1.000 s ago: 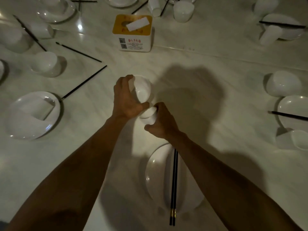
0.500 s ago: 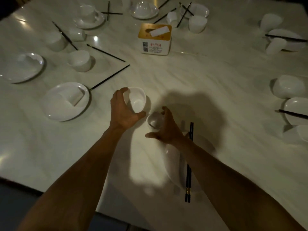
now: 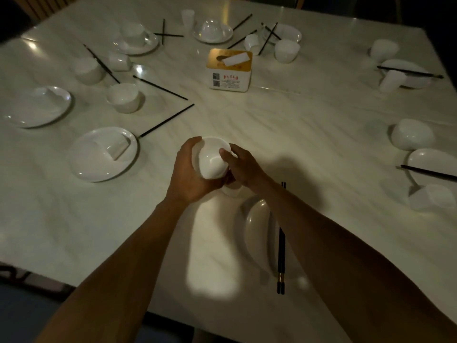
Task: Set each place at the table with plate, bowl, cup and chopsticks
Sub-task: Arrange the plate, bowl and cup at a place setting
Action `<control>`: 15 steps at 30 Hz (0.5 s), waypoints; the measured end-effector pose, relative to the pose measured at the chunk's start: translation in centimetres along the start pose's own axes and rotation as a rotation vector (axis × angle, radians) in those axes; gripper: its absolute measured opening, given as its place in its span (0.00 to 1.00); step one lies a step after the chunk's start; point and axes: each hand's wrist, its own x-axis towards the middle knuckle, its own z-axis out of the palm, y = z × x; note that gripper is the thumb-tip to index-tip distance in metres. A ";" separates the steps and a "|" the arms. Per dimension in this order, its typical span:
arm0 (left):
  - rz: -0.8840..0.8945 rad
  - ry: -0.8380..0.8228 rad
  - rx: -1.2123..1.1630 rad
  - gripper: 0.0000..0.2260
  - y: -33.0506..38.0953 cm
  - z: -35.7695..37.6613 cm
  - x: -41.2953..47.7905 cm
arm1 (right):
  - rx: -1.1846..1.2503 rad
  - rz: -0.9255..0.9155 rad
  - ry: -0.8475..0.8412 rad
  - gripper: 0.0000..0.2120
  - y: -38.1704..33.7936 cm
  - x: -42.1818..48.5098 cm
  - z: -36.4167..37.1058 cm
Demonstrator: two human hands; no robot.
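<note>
Both hands meet over the near middle of the table point(image 3: 309, 134), clamped on one white bowl point(image 3: 212, 160).

Head view:
- Left hand point(image 3: 188, 173): fingers curled round the bowl's left side, one fingertip reaching the far rim.
- Right hand point(image 3: 244, 167): thumb pressed on the bowl's right rim. The remaining fingers are hidden behind the bowl, so their hold cannot be confirmed.
- Bowl: between the two hands, tilted, held above a small white cup point(image 3: 232, 191).
- Cup: directly beneath the hands and mostly covered by them. Contact with either hand cannot be determined.
- Plate point(image 3: 256, 226): on the table just nearer than the cup, partly under the right forearm.
- Chopsticks point(image 3: 281, 246): one dark pair, side by side across the plate's right part, with the near ends overhanging its rim.
- Tissue box point(image 3: 230, 70): farther back, well apart from the hands.
</note>
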 end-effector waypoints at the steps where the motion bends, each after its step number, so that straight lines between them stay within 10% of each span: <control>1: -0.017 0.000 -0.020 0.52 0.2 -0.1 -0.2 | 0.006 -0.014 0.031 0.17 0.1 0.0 0.1; 6: -0.096 -0.170 -0.039 0.63 0.1 0.2 0.0 | 0.132 0.038 0.194 0.17 0.7 -0.9 -1.8; 15: -0.189 -0.435 0.175 0.49 -1.0 6.4 0.5 | -0.001 0.170 0.607 0.19 7.8 -4.0 -12.7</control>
